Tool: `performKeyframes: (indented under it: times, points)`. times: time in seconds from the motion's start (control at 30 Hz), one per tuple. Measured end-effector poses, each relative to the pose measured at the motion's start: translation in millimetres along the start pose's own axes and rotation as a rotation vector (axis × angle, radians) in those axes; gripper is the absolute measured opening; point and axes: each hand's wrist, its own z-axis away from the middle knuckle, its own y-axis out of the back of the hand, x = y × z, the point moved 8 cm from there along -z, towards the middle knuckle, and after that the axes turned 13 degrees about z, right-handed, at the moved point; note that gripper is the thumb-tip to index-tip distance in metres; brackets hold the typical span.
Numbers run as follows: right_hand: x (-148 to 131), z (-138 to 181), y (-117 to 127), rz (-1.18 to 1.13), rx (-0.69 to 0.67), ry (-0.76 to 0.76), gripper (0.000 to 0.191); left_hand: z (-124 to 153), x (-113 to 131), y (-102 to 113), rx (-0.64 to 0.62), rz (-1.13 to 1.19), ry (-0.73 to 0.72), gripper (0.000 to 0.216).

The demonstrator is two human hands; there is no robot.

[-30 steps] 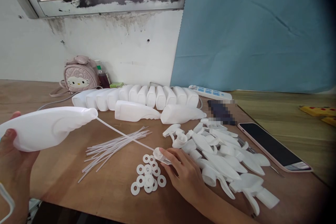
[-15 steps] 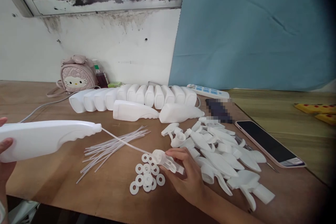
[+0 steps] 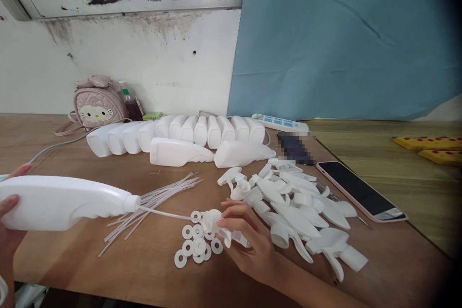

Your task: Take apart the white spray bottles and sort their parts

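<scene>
Bottle of white plastic, long and tapered [image 3: 72, 202]: is being held at its wide end, roughly level above the brown wooden surface [image 3: 108, 274], its mouth being pointed toward the right.
Left hand [image 3: 10, 238]: is being seen wrapped around that wide end, gripping it, while being partly cut off at the view's edge.
Thin white plastic tube [image 3: 164, 213]: is being bridged across the gap, one end seemingly being seated in the mouth; whether the far end is being joined cannot be told.
White plastic spray head [image 3: 211, 221]: is being pinched by the fingers of the right hand [image 3: 249, 240], its collar being turned toward the bottle.
Slip risk: the tube could be getting bent or pulled loose, should mouth and collar be moved out of line or apart.
Pile of flat white ring washers [image 3: 199, 252]: is being partly covered by the spray head; rings could be getting scattered by a low sweep of the right hand.
Heap of white spray heads [image 3: 296, 221]: is being skirted by the right forearm; pieces could be getting knocked by a backward swing.
</scene>
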Motion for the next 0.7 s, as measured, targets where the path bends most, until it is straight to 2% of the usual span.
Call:
performKeyframes:
  times: [0.1,0.17,0.23,0.33,0.4,0.47,0.57,0.7]
  points:
    - [-3.1,0.8,-3.9,-0.03,-0.028,0.02,0.04,22.2,-6.3,-34.8,-0.003,0.122,0.144,0.061]
    - [-4.3,0.5,-1.5,-0.045,0.001,0.019,0.044,35.7,-10.4,-64.6,-0.067,0.14,0.171,0.063]
    - [-4.7,0.5,3.7,-0.089,0.056,0.014,0.048,45.6,-12.0,-93.5,-0.145,0.162,0.136,0.063]
    - [-3.0,1.9,11.0,-0.154,0.121,-0.009,0.048,51.3,-14.2,-125.2,-0.177,0.229,0.097,0.053]
    - [0.1,3.1,14.9,-0.125,0.146,-0.045,0.044,50.3,-13.5,-144.8,-0.218,0.271,0.107,0.048]
    - [4.3,4.4,19.5,-0.09,0.177,-0.086,0.041,48.5,-7.4,-165.9,-0.311,0.295,0.104,0.047]
    - [10.2,6.0,24.5,-0.117,0.208,-0.13,0.04,46.2,4.6,-189.0,-0.406,0.318,0.059,0.048]
    - [12.7,6.6,26.3,-0.116,0.209,-0.154,0.04,47.0,-2.3,-198.2,-0.386,0.335,0.048,0.05]
